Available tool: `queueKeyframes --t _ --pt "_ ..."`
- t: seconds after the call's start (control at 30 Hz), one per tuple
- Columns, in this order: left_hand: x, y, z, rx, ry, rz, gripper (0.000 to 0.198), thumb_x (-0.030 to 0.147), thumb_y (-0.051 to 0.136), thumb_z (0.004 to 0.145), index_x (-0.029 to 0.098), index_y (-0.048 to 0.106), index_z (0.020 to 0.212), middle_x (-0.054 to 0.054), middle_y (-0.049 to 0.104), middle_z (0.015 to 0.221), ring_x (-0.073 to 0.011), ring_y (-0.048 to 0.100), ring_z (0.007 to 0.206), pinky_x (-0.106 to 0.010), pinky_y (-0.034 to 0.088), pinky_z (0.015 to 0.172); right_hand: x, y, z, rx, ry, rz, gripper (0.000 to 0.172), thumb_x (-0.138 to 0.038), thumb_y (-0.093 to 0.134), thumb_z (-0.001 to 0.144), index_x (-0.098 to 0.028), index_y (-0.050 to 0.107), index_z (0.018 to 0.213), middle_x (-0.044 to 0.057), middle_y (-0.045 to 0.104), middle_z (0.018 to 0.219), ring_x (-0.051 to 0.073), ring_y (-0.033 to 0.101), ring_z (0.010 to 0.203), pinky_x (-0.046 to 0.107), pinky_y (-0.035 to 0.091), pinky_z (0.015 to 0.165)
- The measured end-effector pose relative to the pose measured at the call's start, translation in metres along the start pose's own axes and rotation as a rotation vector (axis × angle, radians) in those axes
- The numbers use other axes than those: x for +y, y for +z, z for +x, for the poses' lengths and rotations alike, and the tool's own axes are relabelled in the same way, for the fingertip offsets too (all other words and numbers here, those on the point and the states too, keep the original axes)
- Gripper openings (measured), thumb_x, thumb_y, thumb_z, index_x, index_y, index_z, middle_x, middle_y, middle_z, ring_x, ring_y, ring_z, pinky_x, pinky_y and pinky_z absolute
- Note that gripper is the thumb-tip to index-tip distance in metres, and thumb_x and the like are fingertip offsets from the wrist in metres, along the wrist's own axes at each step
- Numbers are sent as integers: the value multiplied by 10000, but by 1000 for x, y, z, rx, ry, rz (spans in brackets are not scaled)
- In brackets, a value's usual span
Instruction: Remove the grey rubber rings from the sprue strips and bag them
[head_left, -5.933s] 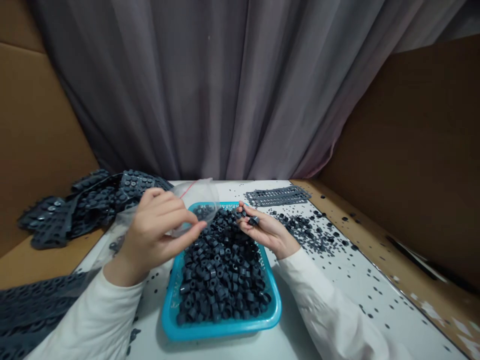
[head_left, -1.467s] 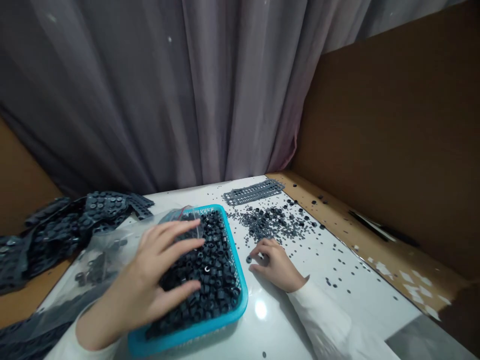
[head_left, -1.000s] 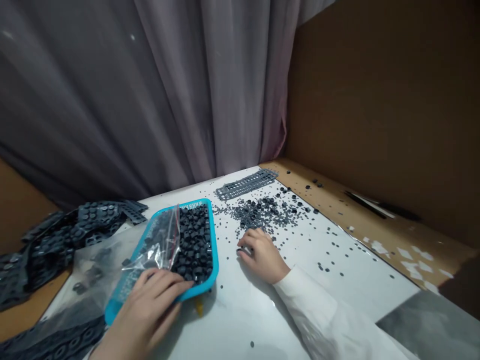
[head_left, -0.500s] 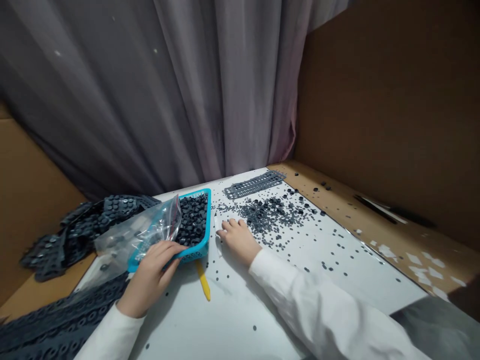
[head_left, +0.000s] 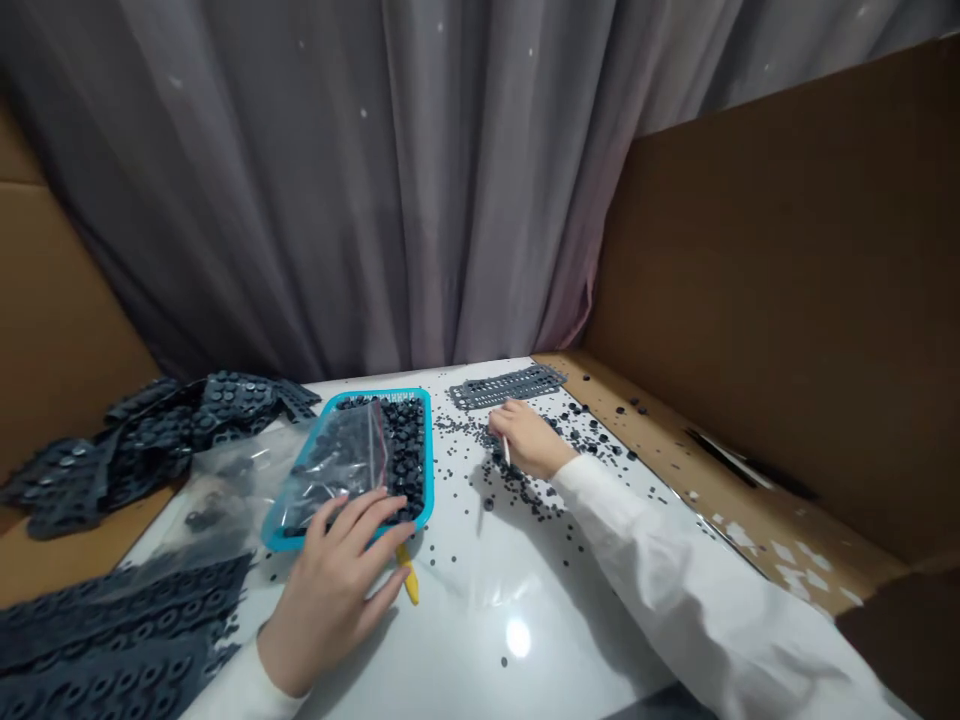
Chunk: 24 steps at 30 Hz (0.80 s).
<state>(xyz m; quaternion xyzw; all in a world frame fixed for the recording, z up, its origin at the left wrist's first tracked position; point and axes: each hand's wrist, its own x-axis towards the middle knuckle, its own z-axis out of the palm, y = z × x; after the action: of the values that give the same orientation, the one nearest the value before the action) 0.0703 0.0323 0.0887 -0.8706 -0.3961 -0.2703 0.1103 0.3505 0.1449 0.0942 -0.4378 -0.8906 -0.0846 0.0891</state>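
Observation:
My left hand (head_left: pixel 337 580) lies with its fingers spread over the near rim of a blue plastic basket (head_left: pixel 428 470). Its fingertips touch a clear zip bag (head_left: pixel 349 450) that covers part of the small black rubber-like pieces (head_left: pixel 409 435) in the basket. Below those fingers, a yellow pointed tool (head_left: pixel 409 578) sticks out from beside the basket. My right hand (head_left: pixel 529 440) is closed on a thin white stick (head_left: pixel 505 452) that points downward, above scattered small dark bits (head_left: pixel 536 495). The stick's upper part is hidden by the fingers.
Behind the bits lies a dark perforated sheet (head_left: pixel 510 386). Dark moulded sheets (head_left: pixel 217 400) are heaped at the left, with more in front (head_left: pixel 112 640). Cardboard walls (head_left: pixel 787 300) flank the table, and a grey curtain (head_left: pixel 420 200) hangs behind. Black tools (head_left: pixel 727 458) and paper scraps lie right.
My right hand has lifted the white stick off the table and moved right, over the dark bits. My left hand has let go of the basket rim and spread over the bag, which now lies flatter.

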Motion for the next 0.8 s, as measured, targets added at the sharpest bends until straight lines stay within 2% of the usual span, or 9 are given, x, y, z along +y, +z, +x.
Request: queueKeyframes --t 0.03,0.1,0.2,0.27,0.37,0.5,0.6,0.7,0.8 --pt "5 -1 0 20 11 -38 211 217 519 812 269 617 991 -35 616 1138 -249 496 1105 -439 267 956 0 -4 -10 -11 15 -5 144 -103 420 796 -135 558 824 89 559 747 220 434 783 349 316 773" --pt "11 -2 -1 -15 52 -110 220 181 501 812 268 611 981 -29 616 1130 -237 499 1095 -432 271 954 -8 -3 -30 -83 33 32 89 -192 490 771 -155 569 786 65 548 673 216 445 739 348 315 761" --pt "16 0 -4 -112 72 -227 224 148 498 798 256 602 965 -40 618 1097 -237 506 1068 -421 318 920 -26 10 -46 -145 59 125 253 -301 595 718 -176 606 938 69 608 742 230 479 802 368 298 807" --pt "18 3 -8 -142 34 -325 195 142 498 795 241 602 927 -48 624 1049 -236 521 1031 -408 364 884 -36 19 -49 -164 94 161 256 -240 601 722 -201 631 974 70 653 785 231 492 830 381 281 836" --pt "18 8 -16 -178 -79 -480 167 133 497 796 220 597 896 -54 632 971 -213 553 952 -363 430 821 -46 22 -45 -149 122 203 164 -153 552 768 -212 674 860 63 687 771 220 498 805 388 275 842" --pt "13 5 -25 -140 -327 -667 159 201 565 789 214 603 943 -55 646 969 -191 582 908 -311 482 778 -75 -1 -39 -9 8 309 167 -295 527 849 -202 665 858 66 675 699 207 467 719 392 288 808" --pt "8 -4 -22 -65 -489 -852 308 272 641 748 229 600 1050 -51 663 992 -179 613 858 -291 511 757 -106 -30 -29 156 -128 389 192 -358 538 848 -216 640 926 36 647 659 192 435 689 377 288 789" --pt "0 -17 -7 8 -601 -1133 378 313 643 751 219 585 1112 -59 678 984 -175 639 856 -293 529 783 -126 -54 -6 319 -240 406 183 -344 530 859 -212 628 938 19 625 628 176 418 665 361 286 770" --pt "-12 -31 17 111 -688 -1335 342 328 657 739 196 623 1053 -64 695 956 -180 658 842 -294 544 777 -133 -69 23 459 -258 380 180 -333 520 869 -202 632 921 19 612 634 167 429 663 355 289 759"
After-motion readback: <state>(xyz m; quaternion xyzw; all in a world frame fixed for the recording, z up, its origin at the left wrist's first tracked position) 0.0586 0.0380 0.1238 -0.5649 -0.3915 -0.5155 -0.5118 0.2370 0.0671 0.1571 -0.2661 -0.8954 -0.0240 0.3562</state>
